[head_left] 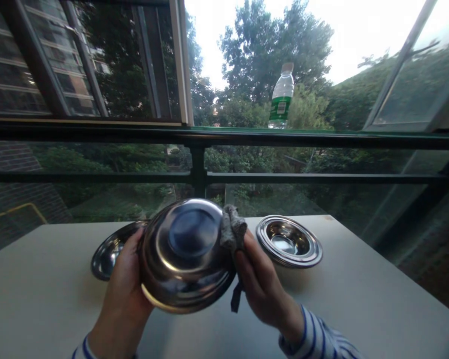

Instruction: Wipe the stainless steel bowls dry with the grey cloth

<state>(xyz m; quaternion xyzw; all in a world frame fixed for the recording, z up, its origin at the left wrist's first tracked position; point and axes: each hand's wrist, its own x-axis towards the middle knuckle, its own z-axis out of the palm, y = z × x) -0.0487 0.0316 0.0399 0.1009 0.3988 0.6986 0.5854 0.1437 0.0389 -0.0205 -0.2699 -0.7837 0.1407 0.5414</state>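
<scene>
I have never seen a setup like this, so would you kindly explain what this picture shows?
Certainly. There is no machine here: these are a person's own bare hands, seen from a camera worn on the head, looking forward and down. The left hand holds an upturned metal bowl, its underside showing. The right hand presses a grey cloth against the bowl's side. On the white table are another metal dish, partly hidden, and a wide-rimmed bowl, perhaps stacked. A plastic bottle stands by the railing.
</scene>
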